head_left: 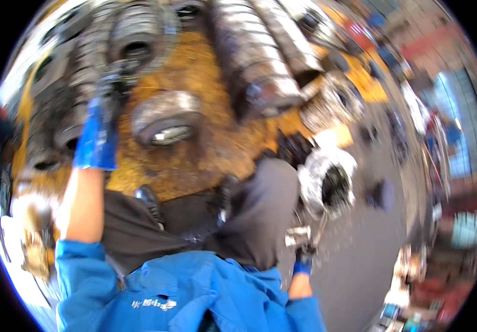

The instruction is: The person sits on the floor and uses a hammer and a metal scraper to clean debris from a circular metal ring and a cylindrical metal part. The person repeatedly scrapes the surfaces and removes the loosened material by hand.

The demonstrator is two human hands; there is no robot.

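My left arm reaches forward, and my left hand (118, 84) wears a dark glove with a long blue cuff. It is at the lower edge of a large thin greenish ring (173, 34) that circles a ribbed metal cylinder (134, 30). Blur smears the fingers, so their grip is unclear. Nearer my knees, a thick, worn metal ring (166, 113) rests on the rusty yellow surface. My right hand (305, 255), gloved with a blue cuff, hangs low beside my right leg. Close to its fingers is a small silvery metal object (297, 235); whether I hold it cannot be made out.
Long ribbed metal cylinders (252, 55) lie across the yellow plate (211, 149). A coil-like metal part (332, 102) sits at its right edge. Beside my right knee stands a white-wrapped hollow piece (307, 180). More dark cylinders (45, 133) line the left.
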